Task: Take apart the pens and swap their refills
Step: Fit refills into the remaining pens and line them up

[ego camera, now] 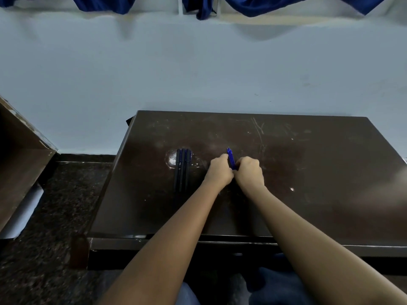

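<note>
A blue pen (230, 157) sticks up and away between my two hands near the middle of the dark brown table (308, 172). My left hand (219, 170) and my right hand (250, 171) are both closed around its lower end, knuckles touching. The pen's near part is hidden inside my fingers. To the left, three dark pens (182, 169) lie side by side on the table, pointing away from me, about a hand's width from my left hand.
The table's back edge meets a pale blue wall (198, 73). Dark speckled floor (55, 205) and a brown board (19, 164) lie to the left. Blue curtains (105, 4) hang at the top. My knees in dark trousers (275, 287) are under the near edge.
</note>
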A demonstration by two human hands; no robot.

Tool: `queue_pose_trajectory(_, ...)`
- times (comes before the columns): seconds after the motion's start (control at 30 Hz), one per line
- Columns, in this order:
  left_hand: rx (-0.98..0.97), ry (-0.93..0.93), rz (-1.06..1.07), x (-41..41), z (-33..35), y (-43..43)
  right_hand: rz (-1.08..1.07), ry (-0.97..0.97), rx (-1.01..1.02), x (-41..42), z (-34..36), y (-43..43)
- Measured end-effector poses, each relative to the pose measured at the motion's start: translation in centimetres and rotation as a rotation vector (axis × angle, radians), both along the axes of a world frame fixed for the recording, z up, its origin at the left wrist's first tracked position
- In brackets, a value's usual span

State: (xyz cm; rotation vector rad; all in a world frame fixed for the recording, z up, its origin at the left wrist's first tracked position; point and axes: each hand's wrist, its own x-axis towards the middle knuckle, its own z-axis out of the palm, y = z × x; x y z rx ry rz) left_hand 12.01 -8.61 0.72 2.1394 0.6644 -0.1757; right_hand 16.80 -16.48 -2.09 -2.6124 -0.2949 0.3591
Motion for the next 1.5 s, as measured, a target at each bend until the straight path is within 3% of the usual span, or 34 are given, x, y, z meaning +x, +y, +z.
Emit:
queue_pose_trajectory(0.77,0.248,0.023,-0.202,0.9,-2.6,0.0,-0.071,0.052,0.129,0.6,0.1,-0.9)
queue_pose_trajectory(1.5,0.283,-0.005,-0.215,0.7,-2.2,-0.1,-0.126,0.066,0.179,0.7,0.5,-0.8)
